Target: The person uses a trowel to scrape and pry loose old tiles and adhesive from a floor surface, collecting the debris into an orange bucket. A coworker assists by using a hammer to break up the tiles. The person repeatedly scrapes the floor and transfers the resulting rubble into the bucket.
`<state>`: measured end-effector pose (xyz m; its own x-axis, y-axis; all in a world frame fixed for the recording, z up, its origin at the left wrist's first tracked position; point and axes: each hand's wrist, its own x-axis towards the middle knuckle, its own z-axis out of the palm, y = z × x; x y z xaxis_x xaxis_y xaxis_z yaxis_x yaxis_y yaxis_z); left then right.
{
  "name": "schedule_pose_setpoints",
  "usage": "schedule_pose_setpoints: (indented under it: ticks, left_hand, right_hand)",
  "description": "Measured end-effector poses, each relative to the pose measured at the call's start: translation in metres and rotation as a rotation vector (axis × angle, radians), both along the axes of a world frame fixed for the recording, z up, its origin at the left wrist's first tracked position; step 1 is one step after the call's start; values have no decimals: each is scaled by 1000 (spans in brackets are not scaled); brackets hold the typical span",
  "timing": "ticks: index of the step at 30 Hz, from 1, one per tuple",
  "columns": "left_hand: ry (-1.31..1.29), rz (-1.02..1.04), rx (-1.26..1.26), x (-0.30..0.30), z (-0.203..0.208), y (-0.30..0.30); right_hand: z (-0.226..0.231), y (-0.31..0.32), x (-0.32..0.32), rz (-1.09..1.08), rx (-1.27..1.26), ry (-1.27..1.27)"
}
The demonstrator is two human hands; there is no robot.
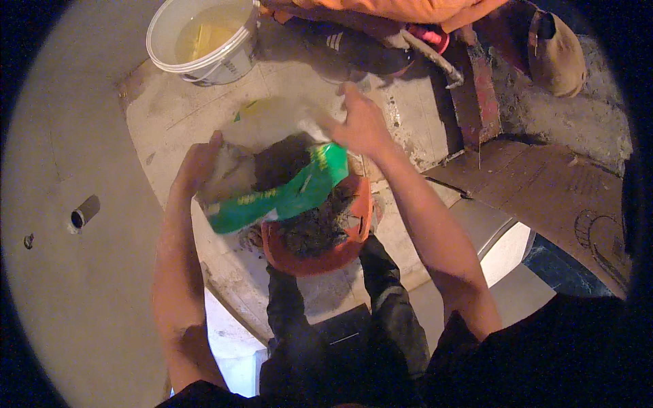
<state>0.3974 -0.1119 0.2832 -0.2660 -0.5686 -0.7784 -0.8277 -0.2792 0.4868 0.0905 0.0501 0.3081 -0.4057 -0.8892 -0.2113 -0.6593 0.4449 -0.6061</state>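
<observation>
A green and pale grey bag (289,192), smeared by motion, is held tilted over an orange bucket (313,266). My left hand (198,165) is closed on the bag's left side. At its upper right corner, my right hand (362,124) grips the bag too. Dark grey, lumpy material (316,228) fills part of the bucket, which stands between my feet. The bag hides the bucket's far rim. Whether anything is pouring out cannot be made out.
A white bucket (235,62) with yellowish liquid stands at the far left. Beyond the bag lie an orange cloth (408,10) and a hammer-like tool (435,60). Flattened cardboard (544,197) lies on the right. A short pipe stub (85,212) sticks out of the grey surface on the left.
</observation>
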Motion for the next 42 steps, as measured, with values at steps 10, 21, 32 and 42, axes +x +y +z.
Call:
schedule_pose_setpoints:
  ticks: [10, 21, 32, 42]
  left_hand:
    - [406, 565, 399, 28, -53, -27]
    - [-335, -160, -931, -11, 94, 137]
    - [644, 1183, 121, 82, -38, 167]
    - [304, 995, -92, 32, -2, 158]
  right_hand:
    - [59, 84, 139, 966, 62, 154]
    - [69, 87, 114, -348, -316, -72]
    - [-31, 135, 117, -352, -309, -511]
    - [-24, 143, 63, -692, 214, -851]
